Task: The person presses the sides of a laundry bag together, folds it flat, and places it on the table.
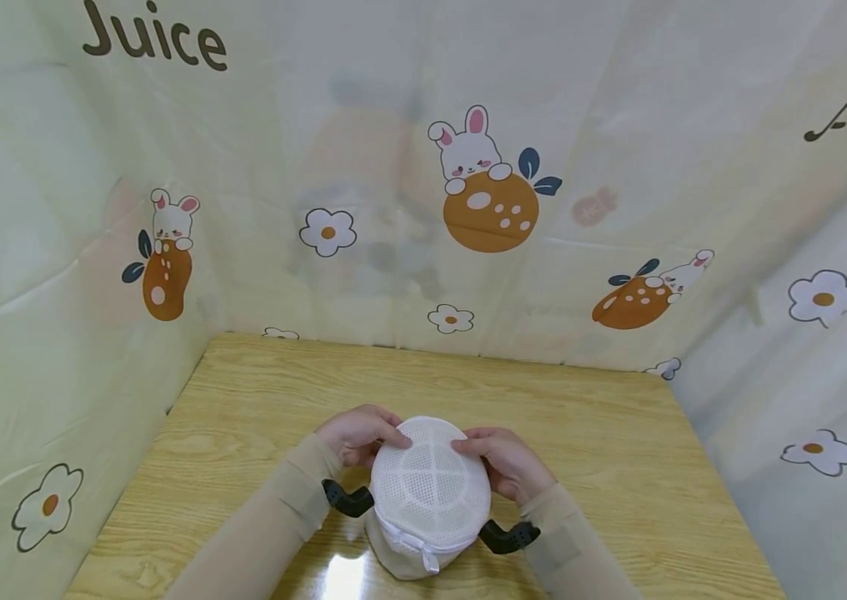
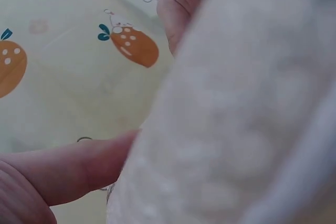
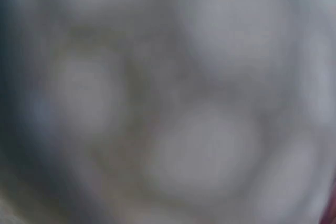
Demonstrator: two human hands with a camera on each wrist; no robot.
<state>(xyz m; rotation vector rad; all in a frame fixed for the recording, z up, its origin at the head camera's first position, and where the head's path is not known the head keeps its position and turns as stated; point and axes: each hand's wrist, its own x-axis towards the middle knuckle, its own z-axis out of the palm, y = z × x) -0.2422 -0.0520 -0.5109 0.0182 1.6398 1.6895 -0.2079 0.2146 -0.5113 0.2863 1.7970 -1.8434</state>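
Observation:
A round white mesh laundry bag [image 1: 431, 479] is held between both hands, its flat mesh face turned up toward the head camera. Along its near edge runs a zip, from which a white pull tab [image 1: 430, 560] hangs. My left hand [image 1: 362, 433] grips the far left rim, thumb on the mesh and the other fingers mostly hidden behind. On the far right rim, my right hand [image 1: 508, 463] pinches the bag the same way. Up close, the bag [image 2: 226, 98] fills much of the left wrist view, and its blurred mesh [image 3: 205, 150] covers nearly all of the right wrist view.
A wood-grain table [image 1: 281, 392] lies beneath the hands. Pale curtains [image 1: 386, 275] printed with rabbits, oranges and flowers enclose its back and sides. Black curved pieces [image 1: 509, 537] stick out from both wrists beside the bag. Light glares off the table's near part.

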